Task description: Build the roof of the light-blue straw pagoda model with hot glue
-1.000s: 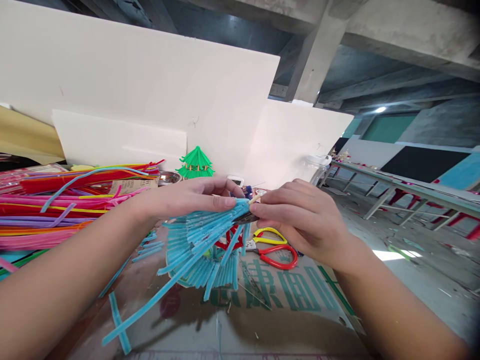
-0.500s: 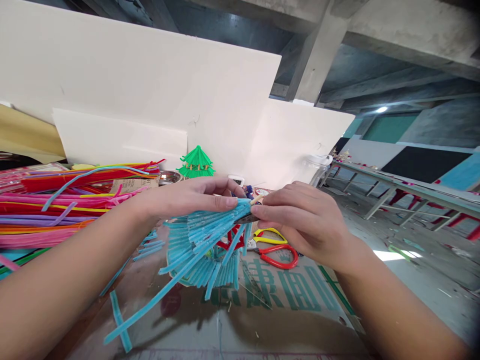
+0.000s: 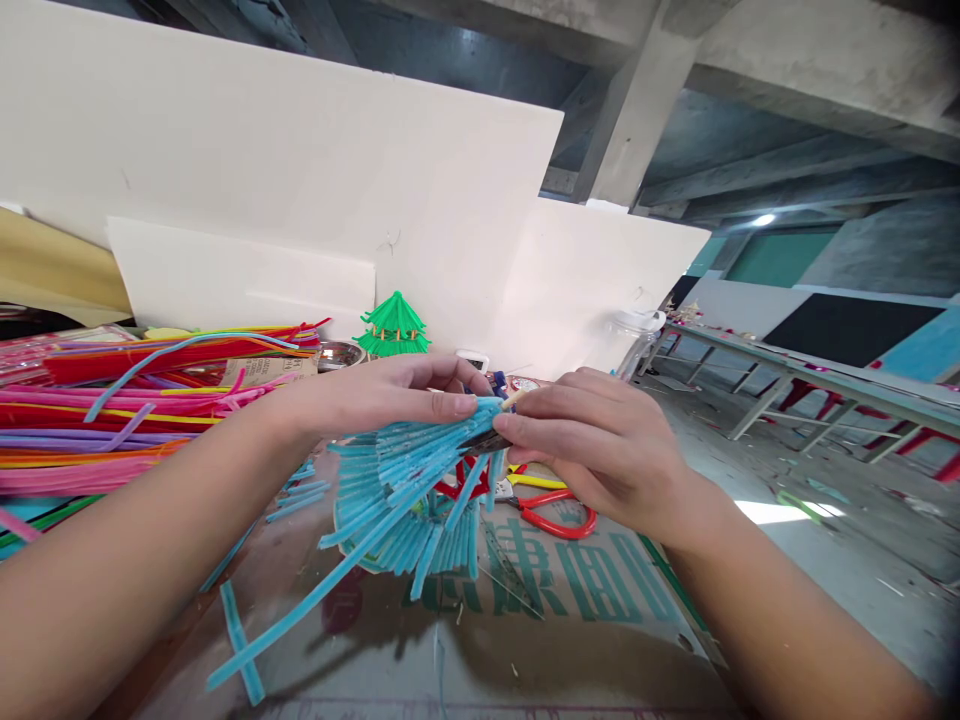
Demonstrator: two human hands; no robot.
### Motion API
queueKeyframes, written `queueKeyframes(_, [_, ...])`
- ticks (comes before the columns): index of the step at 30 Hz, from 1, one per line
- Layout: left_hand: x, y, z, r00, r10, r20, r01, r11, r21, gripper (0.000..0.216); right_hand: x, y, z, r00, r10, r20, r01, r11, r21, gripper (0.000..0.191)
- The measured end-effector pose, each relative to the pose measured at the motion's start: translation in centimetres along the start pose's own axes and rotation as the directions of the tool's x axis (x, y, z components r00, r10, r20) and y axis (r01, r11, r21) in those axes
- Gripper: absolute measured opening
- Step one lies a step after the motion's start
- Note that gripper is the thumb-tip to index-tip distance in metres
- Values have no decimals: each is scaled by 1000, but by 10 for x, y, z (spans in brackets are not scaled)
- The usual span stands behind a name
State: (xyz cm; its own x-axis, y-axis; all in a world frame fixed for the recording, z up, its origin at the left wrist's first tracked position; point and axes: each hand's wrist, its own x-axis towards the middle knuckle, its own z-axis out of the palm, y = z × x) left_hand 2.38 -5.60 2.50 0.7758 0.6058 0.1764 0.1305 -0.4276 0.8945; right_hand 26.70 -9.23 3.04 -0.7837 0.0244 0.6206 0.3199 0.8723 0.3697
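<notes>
Under the hands [image 3: 401, 392] flares a tiered, fringed craft [image 3: 412, 470] of fuzzy light-blue strips.

Pipe cleaners [image 3: 97, 412] lie left of the handiwork [image 3: 420, 460], a hand tool [image 3: 559, 530] right, a model tree [image 3: 395, 322] behind.

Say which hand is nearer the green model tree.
Left. The left hand is in front of the green model tree; the right hand is farther off, to its right.

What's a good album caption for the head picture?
Two bare hands at a layered craft of pale blue fuzzy stems, a green pointed tree behind.
</notes>
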Motion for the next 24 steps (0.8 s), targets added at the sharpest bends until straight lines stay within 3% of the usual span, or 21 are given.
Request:
queueKeyframes(7, [0,0,-1,1000,-6,1,6,1000,28,31,0,1,1,1000,1,4,-1,1000,21,18])
queueKeyframes(18, [-2,-2,-1,1000,-31,-2,31,997,-70,26,-2,1,-7,998,54,26,-54,998,-27,21])
queueKeyframes(24, [-1,-2,-1,1000,-19,4,19,999,-31,30,1,1,-5,1000,6,31,-5,999,-37,16])
